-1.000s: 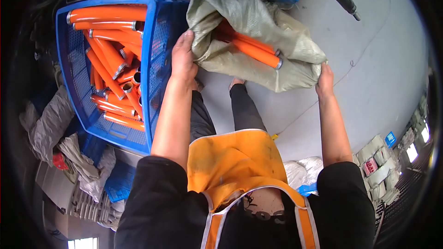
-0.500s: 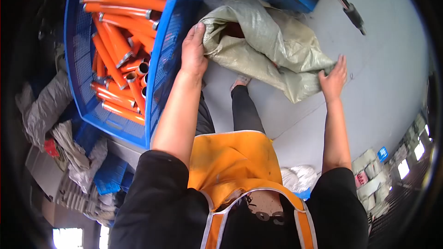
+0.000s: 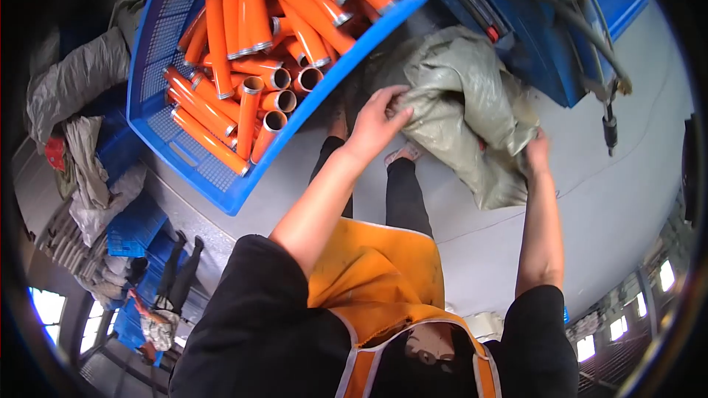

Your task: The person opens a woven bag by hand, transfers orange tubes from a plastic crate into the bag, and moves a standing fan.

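Note:
A greenish-grey woven sack (image 3: pixel 472 114), crumpled with its mouth partly gaping, hangs in front of me above the floor. My left hand (image 3: pixel 375 127) is at the sack's left edge, thumb and fingers curved around the rim. At the far side, my right hand (image 3: pixel 538 153) grips the sack's right edge, its fingertips partly hidden by the folds. Inside the sack it is too dark to make out contents. Left of it stands a blue plastic crate (image 3: pixel 324 110) holding many orange tubes (image 3: pixel 217 40) with metal-ringed ends.
Blue equipment (image 3: pixel 538 51) with grey hoses and a hanging dark tool (image 3: pixel 610 131) borders the upper right. Grey floor (image 3: pixel 605 199) stretches below. Stuffed sacks (image 3: pixel 77 77) and blue crates (image 3: pixel 136 225) line the left side. Another person (image 3: pixel 166 302) is in the lower left background.
The view has shifted, so the crate sits higher and the sack further right and lower. My hands have come closer together, and the sack is more bunched up.

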Available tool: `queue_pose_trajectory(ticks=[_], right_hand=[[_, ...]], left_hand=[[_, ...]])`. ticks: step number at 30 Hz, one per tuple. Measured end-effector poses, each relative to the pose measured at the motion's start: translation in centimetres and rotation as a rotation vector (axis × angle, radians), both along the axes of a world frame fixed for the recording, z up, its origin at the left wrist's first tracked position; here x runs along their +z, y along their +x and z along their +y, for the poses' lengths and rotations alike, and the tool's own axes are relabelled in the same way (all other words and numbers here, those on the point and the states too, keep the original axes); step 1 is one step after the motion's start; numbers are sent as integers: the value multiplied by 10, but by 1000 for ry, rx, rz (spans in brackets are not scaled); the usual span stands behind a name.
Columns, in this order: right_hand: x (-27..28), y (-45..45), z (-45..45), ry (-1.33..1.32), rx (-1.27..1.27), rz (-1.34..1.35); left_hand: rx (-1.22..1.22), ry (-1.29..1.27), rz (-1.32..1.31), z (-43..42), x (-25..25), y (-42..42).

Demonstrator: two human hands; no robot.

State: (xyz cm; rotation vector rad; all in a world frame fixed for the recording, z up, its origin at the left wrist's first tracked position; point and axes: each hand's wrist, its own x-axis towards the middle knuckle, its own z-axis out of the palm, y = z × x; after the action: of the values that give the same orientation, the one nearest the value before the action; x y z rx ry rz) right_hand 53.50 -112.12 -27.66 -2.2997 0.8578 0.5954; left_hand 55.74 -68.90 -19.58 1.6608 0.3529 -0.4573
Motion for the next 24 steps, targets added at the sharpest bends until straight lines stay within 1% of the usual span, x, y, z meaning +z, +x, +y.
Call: queue_pose_trajectory(ticks=[2, 4, 5, 6, 7, 8, 9, 10, 12, 14, 15, 16, 18, 19, 20, 22, 23, 24], right_hand=[[46, 17, 42, -49, 294, -89], [107, 46, 117, -190, 557, -370], [137, 64, 158, -120, 590, -421], [164, 81, 198, -44, 626, -466], [181, 97, 235, 22, 687, -513], [191, 114, 272, 95, 746, -563], [199, 132, 309, 168, 817, -585], [200, 149, 343, 243, 885, -602], [181, 183, 404, 189, 945, -703], [131, 217, 445, 115, 890, -720], [99, 231, 455, -6, 894, -651], [92, 237, 472, -156, 884, -595], [79, 246, 495, -256, 768, -636], [76, 244, 503, -302, 737, -639], [75, 242, 507, -301, 748, -631], [71, 238, 507, -291, 747, -655], [69, 237, 506, -309, 835, -626], [65, 242, 507, -311, 841, -622]], left_hand=[[-120, 86, -227, 31, 44, 10], [-118, 193, -289, 74, 66, 20], [-47, 270, -275, 97, 71, 24], [52, 285, -223, 121, 65, 26], [180, 220, -190, 148, 41, 23], [265, 227, -150, 173, 29, 25], [365, 180, -85, 198, 12, 27], [370, 253, -68, 228, -9, 28], [322, 518, -39, 276, -31, 38], [367, 686, -89, 318, -66, 45], [370, 700, -57, 331, -61, 57], [382, 700, -53, 345, -67, 66], [314, 901, 69, 372, -87, 82], [307, 861, 104, 385, -99, 89], [311, 858, 116, 392, -107, 88], [301, 945, 288, 395, -123, 94], [344, 1006, 362, 396, -129, 98], [346, 1002, 367, 403, -131, 98]])
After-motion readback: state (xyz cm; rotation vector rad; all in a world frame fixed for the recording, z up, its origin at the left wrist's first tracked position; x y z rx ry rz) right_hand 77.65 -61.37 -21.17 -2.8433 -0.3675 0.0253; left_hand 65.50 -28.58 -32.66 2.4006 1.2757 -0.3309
